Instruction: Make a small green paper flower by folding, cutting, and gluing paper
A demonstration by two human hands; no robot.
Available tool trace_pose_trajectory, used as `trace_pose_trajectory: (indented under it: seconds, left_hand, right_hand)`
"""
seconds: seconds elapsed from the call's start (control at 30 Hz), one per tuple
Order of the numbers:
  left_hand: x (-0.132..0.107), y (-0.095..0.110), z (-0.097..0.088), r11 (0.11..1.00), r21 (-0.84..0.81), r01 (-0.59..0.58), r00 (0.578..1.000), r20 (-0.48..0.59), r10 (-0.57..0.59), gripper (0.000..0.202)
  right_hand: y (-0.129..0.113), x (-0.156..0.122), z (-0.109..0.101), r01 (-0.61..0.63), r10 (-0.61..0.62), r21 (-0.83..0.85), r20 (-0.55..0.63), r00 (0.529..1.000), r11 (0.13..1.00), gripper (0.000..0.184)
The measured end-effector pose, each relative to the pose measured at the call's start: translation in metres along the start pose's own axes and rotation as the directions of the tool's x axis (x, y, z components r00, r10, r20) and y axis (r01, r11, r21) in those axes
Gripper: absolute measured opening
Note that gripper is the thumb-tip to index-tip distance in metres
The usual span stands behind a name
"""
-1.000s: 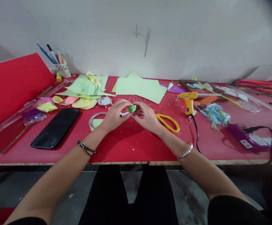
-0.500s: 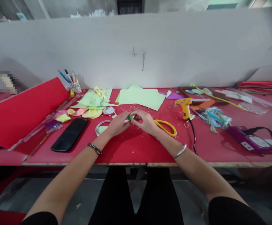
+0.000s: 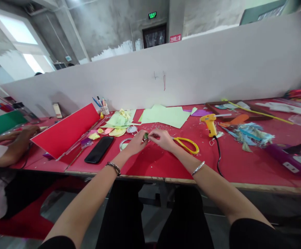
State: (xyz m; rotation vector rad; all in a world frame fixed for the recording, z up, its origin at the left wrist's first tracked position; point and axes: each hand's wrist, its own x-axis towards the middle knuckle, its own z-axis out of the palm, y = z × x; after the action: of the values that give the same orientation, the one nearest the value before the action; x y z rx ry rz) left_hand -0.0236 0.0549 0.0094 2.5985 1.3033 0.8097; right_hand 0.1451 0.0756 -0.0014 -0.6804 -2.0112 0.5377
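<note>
My left hand [image 3: 137, 143] pinches a small green piece [image 3: 146, 136], perhaps paper, between thumb and fingers above the red tabletop. Against its other side my right hand [image 3: 162, 140] has closed its fingertips, so both hands grip it together. Fingers hide much of the piece. Just right of my right hand lies a pair of yellow-handled scissors [image 3: 197, 149], whose blades are mostly covered by the hand. A pale ring [image 3: 120, 145] sits partly behind my left hand, with a small round tin-like item [image 3: 132, 129] beyond it.
A black phone [image 3: 99, 149] lies to the left, near a tilted red board [image 3: 67, 131]. Light green sheets [image 3: 166, 116] are at the back. Rightward are a yellow glue gun [image 3: 209, 124], blue tassels [image 3: 254, 135] and a purple power strip [image 3: 291, 160]. Another person's hand [image 3: 27, 133] works far left.
The view has turned left and up, bringing a neighbouring person into sight. Both my hands still hold the green piece; its tilt and my finger positions have shifted slightly.
</note>
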Motion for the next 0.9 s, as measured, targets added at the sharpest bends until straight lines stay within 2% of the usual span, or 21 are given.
trace_pose_trajectory:
  seconds: [0.23,0.47,0.6,0.77,0.9]
  left_hand:
    - [-0.009,0.004,-0.012,0.996,-0.006,0.084,0.993,0.084,-0.084,0.018]
    - [-0.011,0.011,-0.021,0.992,0.019,0.125,0.984,0.126,-0.126,0.018]
    - [-0.012,0.012,-0.016,0.993,-0.006,0.118,0.983,0.139,-0.116,0.018]
    - [-0.012,0.004,-0.002,0.982,-0.146,0.120,0.991,0.082,-0.109,0.021]
    - [-0.011,0.001,0.005,0.966,-0.225,0.123,0.992,0.045,-0.116,0.023]
  right_hand:
    - [-0.002,0.000,0.003,0.070,-0.070,0.006,0.028,0.997,0.998,0.010]
    - [-0.002,0.000,0.004,0.143,-0.136,-0.067,0.105,0.985,0.987,0.009]
    - [0.000,-0.001,0.004,0.113,-0.100,-0.116,0.108,0.989,0.987,0.010]
    - [-0.001,-0.002,0.004,0.068,-0.052,-0.170,0.101,0.994,0.983,0.010]
    - [-0.002,-0.003,0.003,0.099,-0.069,-0.250,0.128,0.989,0.963,0.010]
